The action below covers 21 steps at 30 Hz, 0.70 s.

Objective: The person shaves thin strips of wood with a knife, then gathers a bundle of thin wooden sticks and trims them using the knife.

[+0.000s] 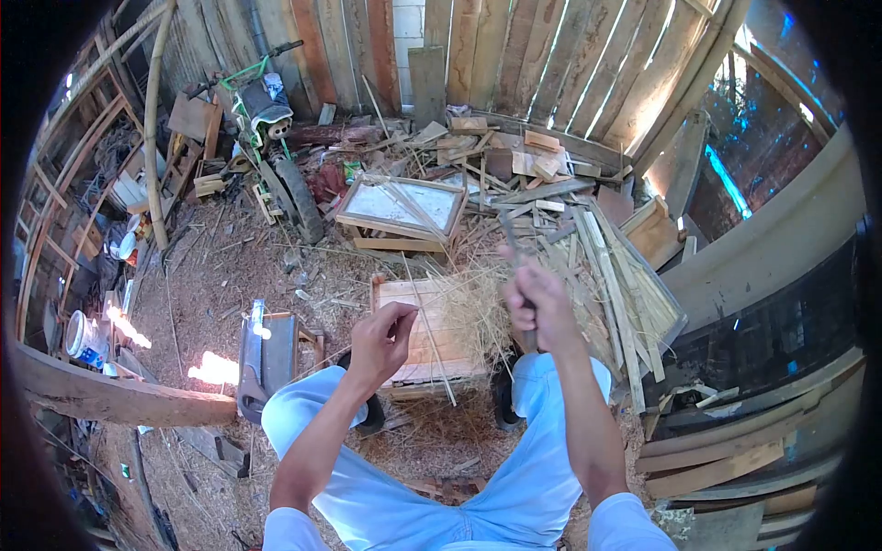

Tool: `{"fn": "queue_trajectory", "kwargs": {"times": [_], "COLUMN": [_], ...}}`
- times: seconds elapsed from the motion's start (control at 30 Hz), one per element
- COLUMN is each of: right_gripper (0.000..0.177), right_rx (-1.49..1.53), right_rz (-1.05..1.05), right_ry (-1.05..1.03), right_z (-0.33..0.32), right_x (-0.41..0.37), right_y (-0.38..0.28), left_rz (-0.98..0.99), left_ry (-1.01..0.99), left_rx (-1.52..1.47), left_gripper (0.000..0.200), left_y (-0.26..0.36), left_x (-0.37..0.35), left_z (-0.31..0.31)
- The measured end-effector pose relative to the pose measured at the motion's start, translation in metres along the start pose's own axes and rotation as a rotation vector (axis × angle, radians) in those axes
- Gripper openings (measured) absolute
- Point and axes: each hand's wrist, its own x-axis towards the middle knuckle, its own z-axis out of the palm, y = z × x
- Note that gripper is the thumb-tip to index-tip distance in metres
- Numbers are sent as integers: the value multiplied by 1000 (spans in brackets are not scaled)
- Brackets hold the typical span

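Observation:
My left hand is closed in a pinch above the left part of a low wooden box; whatever may be between its fingertips is too small to make out. My right hand is wrapped round the dark handle of a knife, whose blade points up and away from me. A loose heap of thin straw lies on the right side of the box, between my hands. Across the box top slants a thin stick, just right of my left hand.
Beyond the box stands a wooden-framed tray. Scrap wood is piled behind and to the right. A bicycle leans at the back left. Left of my knees are a dark saw and a small stand; a white bucket sits farther left.

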Motion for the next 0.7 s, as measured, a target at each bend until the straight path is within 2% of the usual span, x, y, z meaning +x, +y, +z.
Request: {"fn": "queue_trajectory", "kwargs": {"times": [0.13, 0.33, 0.4, 0.47, 0.53, 0.67, 0.7], "right_gripper": [44, 33, 30, 28, 28, 32, 35], "right_rx": [-78, -73, -61, -45, 131, 35, -17], "right_rz": [79, 88, 59, 5, -199, -156, -67], "right_ry": [-98, -103, 6, 30, 201, 149, 37], "right_z": [22, 14, 7, -16, -35, -16, -6], "right_x": [4, 6, 4, 4, 6, -3, -4], "right_y": [9, 11, 4, -4, -15, -11, -6], "left_rz": [14, 28, 23, 6, -13, -62, -46], "left_ry": [-21, -30, -71, -37, 0, -11, -20], "left_rx": [-32, -49, -22, -35, -37, -71, -88], "left_gripper": [7, 6, 5, 5, 4, 5, 5], "left_y": [10, 15, 18, 11, 6, 7, 6], "left_x": [0, -1, -2, -6, -7, -2, -2], "left_z": [7, 4, 1, -4, -7, -6, -2]}}
